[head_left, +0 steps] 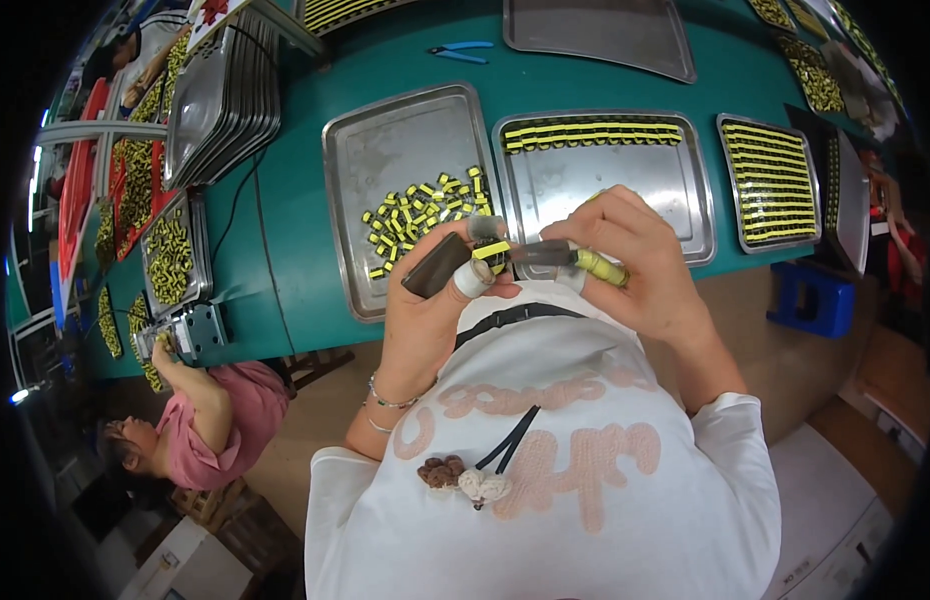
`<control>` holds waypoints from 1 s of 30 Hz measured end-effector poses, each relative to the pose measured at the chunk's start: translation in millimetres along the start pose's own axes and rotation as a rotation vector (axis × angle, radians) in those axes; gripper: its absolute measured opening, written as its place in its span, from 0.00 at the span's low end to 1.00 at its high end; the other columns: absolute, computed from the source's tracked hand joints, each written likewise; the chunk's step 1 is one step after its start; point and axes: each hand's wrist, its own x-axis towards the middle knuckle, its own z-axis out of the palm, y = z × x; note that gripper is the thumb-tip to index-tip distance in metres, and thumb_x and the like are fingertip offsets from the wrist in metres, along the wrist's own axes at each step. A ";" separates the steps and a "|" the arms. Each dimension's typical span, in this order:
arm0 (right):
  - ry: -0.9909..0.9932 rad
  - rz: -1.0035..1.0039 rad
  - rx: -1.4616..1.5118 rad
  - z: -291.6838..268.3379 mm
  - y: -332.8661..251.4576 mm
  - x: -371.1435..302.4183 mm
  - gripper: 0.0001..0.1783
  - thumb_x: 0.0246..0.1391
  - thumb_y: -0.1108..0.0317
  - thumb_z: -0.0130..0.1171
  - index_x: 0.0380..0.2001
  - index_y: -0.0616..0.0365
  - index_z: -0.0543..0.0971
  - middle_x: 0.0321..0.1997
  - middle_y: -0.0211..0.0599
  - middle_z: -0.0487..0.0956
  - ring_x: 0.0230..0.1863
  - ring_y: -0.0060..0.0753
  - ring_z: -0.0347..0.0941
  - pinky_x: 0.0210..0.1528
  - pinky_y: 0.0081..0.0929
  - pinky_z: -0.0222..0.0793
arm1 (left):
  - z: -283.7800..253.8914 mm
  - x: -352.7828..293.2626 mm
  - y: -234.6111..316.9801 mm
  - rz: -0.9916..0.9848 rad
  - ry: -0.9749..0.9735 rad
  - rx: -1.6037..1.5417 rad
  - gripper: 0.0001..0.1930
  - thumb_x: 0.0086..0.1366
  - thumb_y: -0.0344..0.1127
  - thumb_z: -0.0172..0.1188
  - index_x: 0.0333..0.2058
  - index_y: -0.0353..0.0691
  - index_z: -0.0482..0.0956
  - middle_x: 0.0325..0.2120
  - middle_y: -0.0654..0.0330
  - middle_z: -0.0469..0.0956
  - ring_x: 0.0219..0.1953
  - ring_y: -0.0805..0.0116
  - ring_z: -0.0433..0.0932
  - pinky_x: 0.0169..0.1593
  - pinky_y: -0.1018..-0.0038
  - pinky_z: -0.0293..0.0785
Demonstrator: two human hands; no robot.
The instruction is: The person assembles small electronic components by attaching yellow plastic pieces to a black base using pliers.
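In front of my waist, my left hand (430,325) is closed round a small black part with a yellow band (492,253), and a flat dark-brown block (435,266) lies in the same grip. Pale wraps cover some of its fingertips. My right hand (640,255) grips a knife-like tool (602,267) by its yellow-wrapped handle. The tool's grey, blurred end points left and meets or nearly meets the small part; exact contact cannot be made out. Beyond my left hand, a metal tray (380,140) holds a loose heap of similar black-and-yellow parts (425,212).
A second tray (615,185) has parts lined up along its far edge. Right of it stands a tray filled with rows (772,182). Blue-handled pliers (463,51) lie farther back. Stacked trays (220,105) rise at left, near a seated person in pink (230,425). A blue stool (810,300) stands at right.
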 end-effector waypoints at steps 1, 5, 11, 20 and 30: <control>0.011 -0.018 -0.030 0.0 1.2 1.5 0.21 0.29 0.78 0.56 0.35 0.58 0.80 0.28 0.33 0.72 0.32 0.35 0.66 0.35 0.29 0.63 | -1.7 -0.7 -1.3 -0.005 -0.002 -0.004 0.20 0.60 0.33 0.61 0.48 0.30 0.70 0.37 0.55 0.77 0.38 0.66 0.79 0.42 0.69 0.79; -0.001 -0.060 -0.079 1.7 4.1 0.6 0.20 0.28 0.77 0.58 0.34 0.58 0.80 0.28 0.33 0.72 0.31 0.35 0.66 0.33 0.29 0.63 | 1.2 0.9 -1.0 -0.022 -0.020 0.013 0.20 0.59 0.32 0.62 0.48 0.30 0.70 0.35 0.56 0.77 0.35 0.66 0.79 0.42 0.70 0.79; -0.028 -0.147 -0.245 0.0 9.7 -1.6 0.19 0.26 0.77 0.59 0.31 0.57 0.80 0.25 0.32 0.70 0.28 0.35 0.66 0.30 0.30 0.63 | -0.8 0.2 -5.4 -0.043 -0.044 0.005 0.20 0.58 0.32 0.63 0.47 0.30 0.71 0.35 0.56 0.77 0.34 0.67 0.79 0.41 0.69 0.80; 0.076 -0.072 -0.064 1.4 10.3 -0.8 0.18 0.29 0.76 0.60 0.32 0.58 0.79 0.27 0.34 0.74 0.29 0.37 0.67 0.32 0.29 0.63 | 0.1 0.4 -5.3 -0.009 -0.035 0.000 0.20 0.57 0.32 0.64 0.47 0.32 0.70 0.37 0.55 0.76 0.36 0.68 0.78 0.41 0.70 0.79; 0.081 -0.002 -0.123 11.0 -4.1 -12.3 0.18 0.30 0.77 0.57 0.33 0.60 0.78 0.27 0.37 0.73 0.30 0.38 0.68 0.33 0.31 0.65 | 9.4 -0.3 -6.2 0.123 0.062 0.164 0.20 0.54 0.33 0.67 0.42 0.36 0.69 0.38 0.53 0.76 0.37 0.68 0.77 0.41 0.72 0.78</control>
